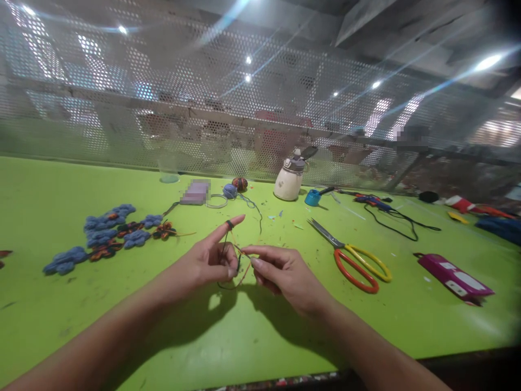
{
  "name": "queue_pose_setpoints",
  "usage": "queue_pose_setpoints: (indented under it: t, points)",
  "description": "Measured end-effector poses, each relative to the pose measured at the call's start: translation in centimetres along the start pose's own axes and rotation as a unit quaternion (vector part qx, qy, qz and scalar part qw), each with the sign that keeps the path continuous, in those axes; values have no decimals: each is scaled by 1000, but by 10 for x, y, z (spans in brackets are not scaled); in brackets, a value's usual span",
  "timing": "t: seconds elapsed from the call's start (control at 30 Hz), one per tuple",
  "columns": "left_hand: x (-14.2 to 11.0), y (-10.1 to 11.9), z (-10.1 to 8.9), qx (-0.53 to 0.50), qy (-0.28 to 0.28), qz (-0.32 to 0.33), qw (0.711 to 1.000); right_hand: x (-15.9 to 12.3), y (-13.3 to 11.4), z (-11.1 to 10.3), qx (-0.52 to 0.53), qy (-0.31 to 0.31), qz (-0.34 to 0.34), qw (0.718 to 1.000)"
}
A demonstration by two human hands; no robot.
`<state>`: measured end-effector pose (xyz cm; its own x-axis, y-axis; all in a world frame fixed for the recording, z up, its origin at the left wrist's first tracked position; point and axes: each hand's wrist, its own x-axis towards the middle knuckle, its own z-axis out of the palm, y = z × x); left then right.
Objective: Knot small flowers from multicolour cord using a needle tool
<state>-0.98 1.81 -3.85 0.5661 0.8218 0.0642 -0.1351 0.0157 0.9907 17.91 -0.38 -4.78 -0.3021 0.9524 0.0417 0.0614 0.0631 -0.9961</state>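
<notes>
L hand (pixel 215 259) and R hand (pixel 283 269) just apart above table (pixel 244 350), fingertips facing. Dark + orange yarn (pixel 239 264) runs btwn them, loop hanging below. L: index extended, yarn wound round it; thumb + other fingers pinched on yarn. R: thumb + index pinched on same yarn; can't tell if a thin tool is also in the grip.

L side: blue and dark/orange flowers (pixel 101 238) in a cluster, flat on table. Beyond hands: blue ball (pixel 229 191) touching or just beside dark/orange ball (pixel 240 184); white bottle (pixel 287 183), lid up; small blue pot (pixel 312 197) R of it.

R side: scissors (pixel 339 245), blades parted slightly, 1 handle orange, 1 yellow; purple packet (pixel 442 267) further R. Perforated screen (pixel 195 108) behind table.
</notes>
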Motion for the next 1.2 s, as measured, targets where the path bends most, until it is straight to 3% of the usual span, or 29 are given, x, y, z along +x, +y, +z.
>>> queue_pose_setpoints:
  t: [0.07, 0.13, 0.27, 0.37, 0.4, 0.47, 0.53, 0.6, 0.67, 0.77, 1.2]
  points:
    - [0, -2, 1, 90, 2, 28, 996, 0, -1, 0, -7, 0, 15, 1000]
    - [-1, -6, 2, 220, 6, 67, 973, 1, -1, 1, -5, 12, 24, 1000]
    - [-5, -17, 4, 452, 20, 188, 872, 2, 2, 7, 56, 42, 27, 997]
    - [-7, -21, 5, 504, 34, 256, 824, 3, 6, 11, 138, 51, 45, 988]
    - [-7, -20, 6, 491, 44, 262, 830, 3, 6, 11, 163, 54, 49, 984]
    - [-6, -16, 7, 408, 74, 231, 880, 3, 7, 12, 195, 63, 44, 978]
    - [-3, -9, 8, 248, 105, 133, 954, 2, 7, 11, 199, 71, 25, 977]
    - [-1, -3, 6, 68, 115, 37, 990, 0, 6, 11, 179, 75, 10, 981]
    - [2, 1, 4, -64, 106, -24, 992, 0, 6, 11, 153, 77, 5, 985]
    - [2, 3, 1, -150, 91, -69, 982, 0, 6, 10, 127, 78, 5, 989]
    - [1, 1, 0, -155, 69, -71, 983, -2, 5, 10, 119, 71, 32, 990]
